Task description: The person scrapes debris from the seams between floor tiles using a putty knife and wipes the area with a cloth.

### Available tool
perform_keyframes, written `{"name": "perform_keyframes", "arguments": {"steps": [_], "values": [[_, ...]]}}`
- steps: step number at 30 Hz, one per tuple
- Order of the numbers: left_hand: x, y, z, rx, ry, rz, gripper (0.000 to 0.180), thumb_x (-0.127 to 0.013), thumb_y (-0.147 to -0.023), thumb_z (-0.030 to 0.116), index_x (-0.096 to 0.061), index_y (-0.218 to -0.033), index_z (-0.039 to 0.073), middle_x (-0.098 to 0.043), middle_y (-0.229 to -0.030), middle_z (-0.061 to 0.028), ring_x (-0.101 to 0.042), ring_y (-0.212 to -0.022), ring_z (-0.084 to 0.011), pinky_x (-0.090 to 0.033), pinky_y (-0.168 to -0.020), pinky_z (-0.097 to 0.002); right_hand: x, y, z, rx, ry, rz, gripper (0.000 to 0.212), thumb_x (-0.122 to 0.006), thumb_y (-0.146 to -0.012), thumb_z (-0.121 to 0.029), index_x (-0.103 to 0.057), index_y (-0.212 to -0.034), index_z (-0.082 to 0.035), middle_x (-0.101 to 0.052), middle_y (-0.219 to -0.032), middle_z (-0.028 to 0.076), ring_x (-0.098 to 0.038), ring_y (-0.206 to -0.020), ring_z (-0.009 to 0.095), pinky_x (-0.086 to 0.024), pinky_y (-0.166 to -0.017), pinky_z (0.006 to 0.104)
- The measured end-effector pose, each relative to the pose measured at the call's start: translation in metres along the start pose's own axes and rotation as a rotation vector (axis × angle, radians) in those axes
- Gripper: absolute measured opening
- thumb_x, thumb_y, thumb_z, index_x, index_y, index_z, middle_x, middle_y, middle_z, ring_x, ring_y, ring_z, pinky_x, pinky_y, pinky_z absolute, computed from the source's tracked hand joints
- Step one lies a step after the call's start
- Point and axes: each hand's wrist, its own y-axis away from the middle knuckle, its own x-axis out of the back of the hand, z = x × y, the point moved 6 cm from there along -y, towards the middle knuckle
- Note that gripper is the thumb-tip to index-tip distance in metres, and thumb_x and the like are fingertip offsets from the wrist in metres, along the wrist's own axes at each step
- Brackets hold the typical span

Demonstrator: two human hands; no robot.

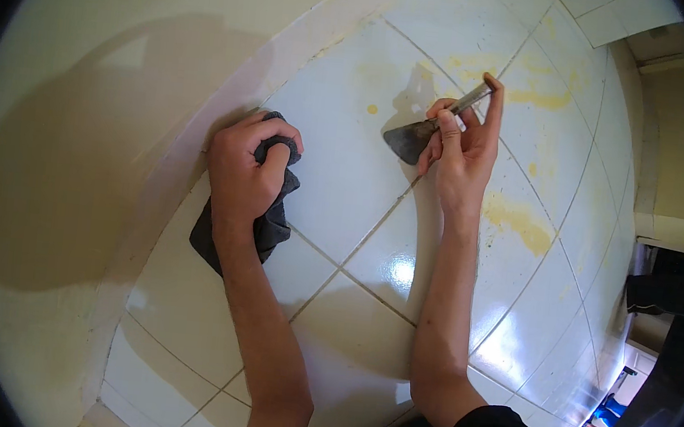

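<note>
While yellow stains (521,222) mark the white tiles (344,189) beside the wall (131,12), your left hand (245,167), near that wall, is clenched around a dark cloth (273,227); your right hand (464,155) grasps a scraper (422,133) over the tiles, blade (406,143) angled left, index finger (495,106) at the handle's (473,97) end.
</note>
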Motion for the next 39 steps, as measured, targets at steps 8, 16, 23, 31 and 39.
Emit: {"name": "perform_keyframes", "arguments": {"steps": [8, 16, 23, 31, 39], "values": [[-0.001, 0.001, -0.004, 0.018, 0.013, -0.009, 0.013, -0.053, -0.073, 0.001, -0.066, -0.074, 0.001, -0.058, -0.067, -0.0101, -0.054, -0.059, -0.0219, -0.042, -0.056, -0.033, -0.006, 0.0, 0.008, -0.064, -0.026, -0.101, 0.068, -0.053, -0.104, 0.0, -0.018, -0.162, -0.013, -0.065, -0.099, 0.014, -0.048, -0.051, 0.006, -0.045, -0.04, 0.025], [-0.001, 0.001, -0.003, 0.023, -0.015, -0.011, 0.012, -0.053, -0.073, 0.002, -0.066, -0.074, 0.002, -0.057, -0.067, -0.0117, -0.055, -0.06, -0.0255, -0.043, -0.058, -0.0344, -0.005, 0.0, 0.009, -0.017, -0.015, 0.01, 0.071, -0.052, -0.103, 0.001, -0.016, -0.163, -0.012, -0.065, -0.097, 0.015, -0.049, -0.052, 0.007, -0.046, -0.04, 0.0265], [-0.001, 0.0, -0.001, 0.028, -0.02, -0.017, 0.012, -0.053, -0.073, 0.002, -0.066, -0.074, 0.002, -0.058, -0.069, -0.0121, -0.056, -0.061, -0.0267, -0.044, -0.059, -0.0355, -0.004, 0.0, 0.01, -0.012, -0.034, 0.019, 0.073, -0.053, -0.103, 0.002, -0.014, -0.163, -0.012, -0.065, -0.099, 0.016, -0.05, -0.053, 0.007, -0.047, -0.04, 0.026], [-0.002, 0.003, -0.005, 0.03, -0.028, -0.005, 0.012, -0.053, -0.074, 0.002, -0.066, -0.074, 0.002, -0.058, -0.069, -0.0123, -0.056, -0.06, -0.027, -0.044, -0.059, -0.0357, -0.009, 0.002, 0.004, -0.024, -0.082, -0.074, 0.072, -0.056, -0.101, 0.003, -0.02, -0.162, -0.011, -0.066, -0.095, 0.015, -0.051, -0.053, 0.008, -0.049, -0.04, 0.0271], [0.0, 0.0, -0.005, 0.007, -0.032, -0.023, 0.012, -0.054, -0.074, 0.003, -0.066, -0.073, 0.003, -0.058, -0.068, -0.0116, -0.054, -0.058, -0.0266, -0.042, -0.057, -0.0359, -0.015, 0.005, 0.003, -0.04, -0.07, -0.073, 0.069, -0.053, -0.102, 0.003, -0.02, -0.161, -0.009, -0.065, -0.097, 0.016, -0.049, -0.054, 0.007, -0.052, -0.042, 0.027]]}}
